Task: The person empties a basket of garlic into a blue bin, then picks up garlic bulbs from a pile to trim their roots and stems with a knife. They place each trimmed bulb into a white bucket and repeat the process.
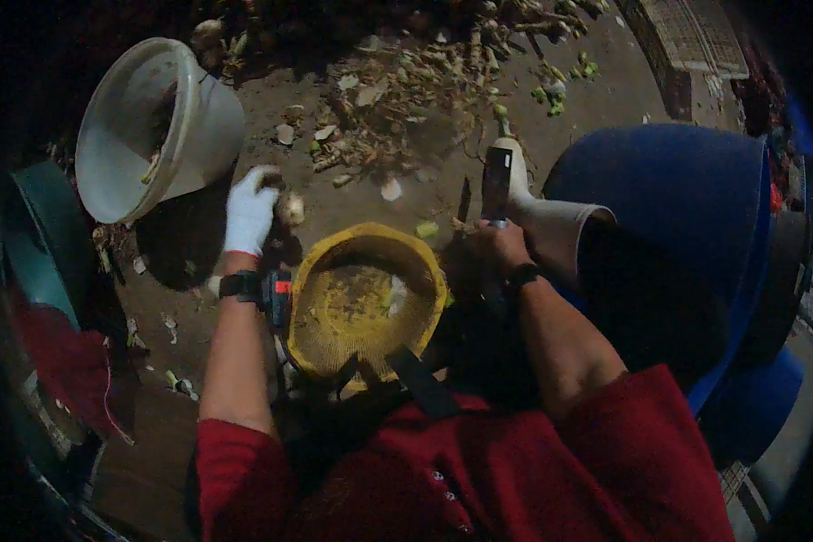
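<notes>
My left hand (pixel 251 215), in a white glove, is at the left with its fingers bent and the thumb apart. A pale round bulb (pixel 291 209) is just right of its fingers, with no clear grip on it. My bare right hand (pixel 504 246) is closed around the handle of a dark broad-bladed tool (pixel 496 184), which points away from me. Between my forearms stands a yellow round basket (pixel 368 237); a few pale scraps show inside it.
A white bucket (pixel 215 135) lies tilted at the upper left. Trimmings (pixel 393 135) litter the ground ahead. A light-coloured boot (pixel 551 226) is beside my right hand, next to a large blue tub (pixel 659 176). A green container (pixel 50 235) is at the far left.
</notes>
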`<state>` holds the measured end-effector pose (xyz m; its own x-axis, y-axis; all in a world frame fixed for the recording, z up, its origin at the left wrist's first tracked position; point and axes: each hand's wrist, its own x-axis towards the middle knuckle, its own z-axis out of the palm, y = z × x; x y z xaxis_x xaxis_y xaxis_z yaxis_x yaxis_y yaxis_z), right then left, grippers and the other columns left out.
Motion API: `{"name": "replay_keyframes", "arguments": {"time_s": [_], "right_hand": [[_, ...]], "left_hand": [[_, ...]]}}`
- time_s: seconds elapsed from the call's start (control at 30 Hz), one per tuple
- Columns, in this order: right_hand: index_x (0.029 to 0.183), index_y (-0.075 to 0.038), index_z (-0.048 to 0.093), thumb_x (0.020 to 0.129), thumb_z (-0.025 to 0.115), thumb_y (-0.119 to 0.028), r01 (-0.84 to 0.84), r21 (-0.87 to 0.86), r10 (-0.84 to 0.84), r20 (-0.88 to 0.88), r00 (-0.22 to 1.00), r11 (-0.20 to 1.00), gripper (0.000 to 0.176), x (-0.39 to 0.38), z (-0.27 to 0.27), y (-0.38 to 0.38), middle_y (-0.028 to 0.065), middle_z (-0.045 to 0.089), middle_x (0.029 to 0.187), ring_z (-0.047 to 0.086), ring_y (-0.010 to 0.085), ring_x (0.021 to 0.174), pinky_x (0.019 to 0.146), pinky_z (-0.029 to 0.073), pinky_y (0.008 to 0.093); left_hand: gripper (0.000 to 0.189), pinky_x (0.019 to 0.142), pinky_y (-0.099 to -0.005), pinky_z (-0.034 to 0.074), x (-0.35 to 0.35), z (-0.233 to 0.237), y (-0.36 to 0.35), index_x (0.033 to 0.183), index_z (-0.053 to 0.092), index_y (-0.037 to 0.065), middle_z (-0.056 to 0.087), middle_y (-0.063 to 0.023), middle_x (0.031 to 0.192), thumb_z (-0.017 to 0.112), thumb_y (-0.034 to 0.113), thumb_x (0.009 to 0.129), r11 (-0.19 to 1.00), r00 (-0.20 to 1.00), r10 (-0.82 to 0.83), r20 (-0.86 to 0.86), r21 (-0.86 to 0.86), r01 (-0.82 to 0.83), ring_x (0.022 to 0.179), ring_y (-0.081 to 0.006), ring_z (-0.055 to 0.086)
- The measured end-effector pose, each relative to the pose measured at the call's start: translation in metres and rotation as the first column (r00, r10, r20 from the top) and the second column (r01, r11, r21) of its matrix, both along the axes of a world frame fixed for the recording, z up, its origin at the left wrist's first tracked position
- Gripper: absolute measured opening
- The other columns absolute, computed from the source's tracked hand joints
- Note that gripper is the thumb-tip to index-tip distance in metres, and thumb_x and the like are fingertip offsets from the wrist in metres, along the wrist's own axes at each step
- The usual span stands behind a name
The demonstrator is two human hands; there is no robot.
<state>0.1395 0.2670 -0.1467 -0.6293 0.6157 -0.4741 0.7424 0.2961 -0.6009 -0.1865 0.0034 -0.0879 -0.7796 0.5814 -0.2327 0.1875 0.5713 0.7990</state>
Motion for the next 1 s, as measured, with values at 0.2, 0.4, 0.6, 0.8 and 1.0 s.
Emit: {"name": "replay_keyframes", "arguments": {"time_s": [0.2,0.4,0.6,0.8,1.0], "right_hand": [[0.081,0.002,0.061,0.07,0.062,-0.016,0.485,-0.205,-0.506,-0.063,0.861,0.85,0.022,-0.031,0.019,0.003,0.0178,0.063,0.076,0.061,0.0257,0.061,0.058,0.047,0.0364],[0.086,0.003,0.061,0.069,0.063,-0.02,0.443,-0.046,-0.444,-0.023,0.896,0.895,0.029,-0.043,0.02,0.001,0.0193,0.064,0.078,0.062,0.029,0.068,0.063,0.048,0.0375],[0.085,0.003,0.062,0.068,0.064,-0.021,0.312,0.009,-0.31,0.162,0.937,0.95,0.03,-0.051,-0.012,0.017,0.0201,0.063,0.078,0.062,0.0301,0.074,0.067,0.048,0.0387],[0.079,0.002,0.061,0.07,0.064,-0.021,0.39,-0.255,-0.426,-0.104,0.899,0.885,0.025,-0.038,-0.057,0.03,0.0181,0.063,0.073,0.061,0.0308,0.07,0.063,0.046,0.0402],[0.082,0.003,0.06,0.071,0.064,-0.023,-0.085,0.24,0.093,-0.022,0.995,0.967,0.029,-0.05,-0.05,0.015,0.0169,0.061,0.068,0.06,0.0298,0.063,0.06,0.047,0.0397]], "left_hand": [[0.032,0.074,-0.0346,0.049,0.13,0.047,0.129,0.098,0.06,0.003,0.063,-0.0153,0.092,0.045,0.001,0.07,0.853,0.862,-0.507,0.004,0.143,0.502,0.084,-0.0257,0.062],[0.023,0.075,-0.0439,0.047,0.213,-0.011,0.134,0.094,0.06,0.004,0.06,-0.0196,0.096,0.045,0.011,0.078,0.301,0.351,-0.927,0.135,-0.292,0.908,0.086,-0.0366,0.058],[0.027,0.077,-0.0408,0.047,0.241,0.002,0.115,0.096,0.064,0.009,0.062,-0.0155,0.1,0.045,0.019,0.08,0.299,0.488,-0.724,0.487,-0.415,0.859,0.094,-0.0293,0.059],[0.027,0.082,-0.0344,0.045,0.283,-0.047,0.107,0.1,0.065,0.014,0.062,-0.0081,0.106,0.049,0.025,0.081,0.161,0.196,-0.976,0.097,-0.291,0.943,0.097,-0.023,0.059],[0.024,0.077,-0.0386,0.046,0.248,-0.053,0.101,0.095,0.064,0.009,0.061,-0.0136,0.099,0.049,0.021,0.081,0.571,0.606,-0.686,0.402,-0.219,0.791,0.092,-0.029,0.058]]}}
